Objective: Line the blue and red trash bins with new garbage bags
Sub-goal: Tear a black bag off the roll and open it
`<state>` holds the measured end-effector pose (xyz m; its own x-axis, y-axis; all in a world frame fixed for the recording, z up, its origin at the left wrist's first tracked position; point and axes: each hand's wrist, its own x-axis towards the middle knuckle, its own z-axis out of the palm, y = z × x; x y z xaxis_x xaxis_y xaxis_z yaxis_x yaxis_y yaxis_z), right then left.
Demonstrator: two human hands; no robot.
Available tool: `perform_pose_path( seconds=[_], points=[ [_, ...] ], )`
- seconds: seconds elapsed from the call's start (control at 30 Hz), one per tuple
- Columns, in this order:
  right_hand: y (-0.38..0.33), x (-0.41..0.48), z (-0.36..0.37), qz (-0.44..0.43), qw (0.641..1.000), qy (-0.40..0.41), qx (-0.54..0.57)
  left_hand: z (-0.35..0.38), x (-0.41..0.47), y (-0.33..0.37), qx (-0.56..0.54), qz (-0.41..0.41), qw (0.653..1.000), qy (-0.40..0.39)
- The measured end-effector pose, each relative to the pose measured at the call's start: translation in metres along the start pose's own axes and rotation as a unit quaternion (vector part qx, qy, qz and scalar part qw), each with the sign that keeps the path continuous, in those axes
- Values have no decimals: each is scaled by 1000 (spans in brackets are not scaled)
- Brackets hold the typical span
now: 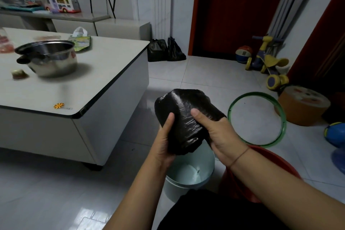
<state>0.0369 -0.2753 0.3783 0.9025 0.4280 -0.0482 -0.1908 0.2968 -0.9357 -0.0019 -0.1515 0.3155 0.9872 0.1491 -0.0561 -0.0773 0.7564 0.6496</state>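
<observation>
A thick roll of black garbage bags [184, 115] is held up in front of me over the bins. My left hand [164, 140] grips its lower left side, thumb on top. My right hand [218, 132] grips its right side, thumb pressed on the plastic. Below the roll stands the pale blue bin [188, 175], empty and unlined, on the tiled floor. To its right, partly hidden under my right forearm, is the red bin [280, 162]; its inside is not visible.
A white coffee table [112, 80] with a steel pot [48, 58] stands left. A green hoop [257, 119], an orange stool [302, 104], a ride-on toy [267, 61] and balls lie to the right. Two full black bags [166, 50] lean by the door.
</observation>
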Motion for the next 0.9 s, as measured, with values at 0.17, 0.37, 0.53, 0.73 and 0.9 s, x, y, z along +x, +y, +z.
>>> perform_pose_path(
  seconds=[0.17,0.37,0.53,0.73,0.9],
  points=[
    [4,-3,3,-49,995,71,-40,-2,-10,-2,-212,-22,973,-89],
    [4,-2,6,-69,982,152,-87,-6,-22,-13,-268,3,959,-88],
    [-6,-2,-3,-36,986,153,-55,-14,-25,-1,-232,22,969,-78],
    [-3,-27,17,27,997,-28,-70,-3,-17,-1,-96,13,995,-15],
    [-12,-30,13,21,988,-81,-126,-2,-11,2,15,82,993,80]
  ],
)
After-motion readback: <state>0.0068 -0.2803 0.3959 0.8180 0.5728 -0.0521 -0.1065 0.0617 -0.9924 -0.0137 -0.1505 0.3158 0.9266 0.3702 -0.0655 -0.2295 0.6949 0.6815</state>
